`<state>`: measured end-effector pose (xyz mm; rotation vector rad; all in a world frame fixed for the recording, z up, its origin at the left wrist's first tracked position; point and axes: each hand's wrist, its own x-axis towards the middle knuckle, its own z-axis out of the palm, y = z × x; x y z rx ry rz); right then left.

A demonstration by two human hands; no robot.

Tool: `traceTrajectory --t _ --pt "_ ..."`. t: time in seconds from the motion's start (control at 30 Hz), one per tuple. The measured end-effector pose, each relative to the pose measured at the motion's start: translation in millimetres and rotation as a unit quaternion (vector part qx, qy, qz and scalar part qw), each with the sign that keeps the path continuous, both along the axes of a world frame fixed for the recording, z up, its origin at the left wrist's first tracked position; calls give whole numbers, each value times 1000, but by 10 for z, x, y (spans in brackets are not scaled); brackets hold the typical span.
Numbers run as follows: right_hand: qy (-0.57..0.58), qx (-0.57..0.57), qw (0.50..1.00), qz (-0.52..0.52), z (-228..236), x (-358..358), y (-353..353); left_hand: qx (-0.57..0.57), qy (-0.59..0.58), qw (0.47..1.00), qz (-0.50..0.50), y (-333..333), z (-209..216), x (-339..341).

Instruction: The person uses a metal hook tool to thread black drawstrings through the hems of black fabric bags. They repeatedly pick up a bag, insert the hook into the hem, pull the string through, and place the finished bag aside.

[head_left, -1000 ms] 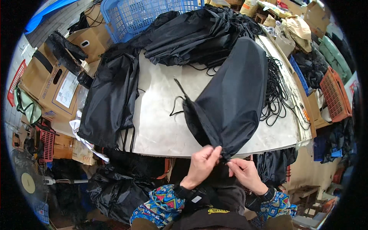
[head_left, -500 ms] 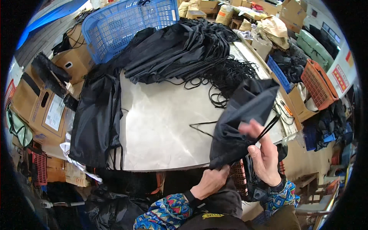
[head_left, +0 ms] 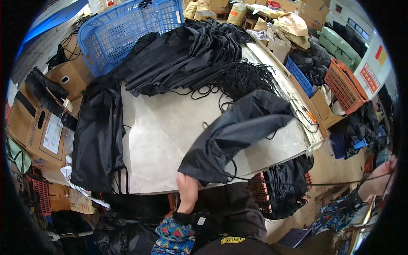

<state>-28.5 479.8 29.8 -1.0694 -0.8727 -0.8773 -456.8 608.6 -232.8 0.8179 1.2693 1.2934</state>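
Note:
A black drawstring bag (head_left: 231,138) lies slantwise across the right part of the pale tabletop (head_left: 155,136). Its near corner is in my left hand (head_left: 188,192), with the fingertips hidden under the cloth. From the bag a black cord (head_left: 297,184) runs taut to the right. It ends at my right hand (head_left: 380,178), far out at the right rim, blurred but closed around the cord. Another stack of black bags (head_left: 97,140), cords dangling over the front edge, rests at the table's left side.
A large heap of black bags (head_left: 182,55) with tangled cords (head_left: 250,78) covers the table's back. Behind it stands a blue plastic basket (head_left: 123,38). Below the right front edge, a red basket (head_left: 261,191) holds black cloth. Cardboard boxes (head_left: 46,131) flank the left side.
My right hand has swung far out to the right, drawing the cord into a long taut line. My left hand and the bag's near corner have shifted left; the bag now lies flatter.

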Motion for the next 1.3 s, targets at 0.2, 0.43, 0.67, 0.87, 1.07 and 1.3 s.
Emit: traceTrajectory --t 0.2,0.43,0.67,0.87,1.07,1.3 --pt "136 -508 817 236 -731 -894 448 -127 -511 822 -216 85 -152 -99" --pt "-35 -574 714 399 -1078 -1722 696 294 341 891 -58 -334 754 0" --pt "-78 -548 705 443 -1043 -1917 771 445 347 804 -187 -184 844 264" --pt "286 -354 820 348 -1285 -1291 980 423 450 776 -130 -142 736 -341" --pt "62 -385 894 221 -1255 -1092 1127 360 374 848 -110 -71 526 -552" --pt "-60 -444 865 228 -1269 -687 1111 292 408 864 -44 -90 427 -664"
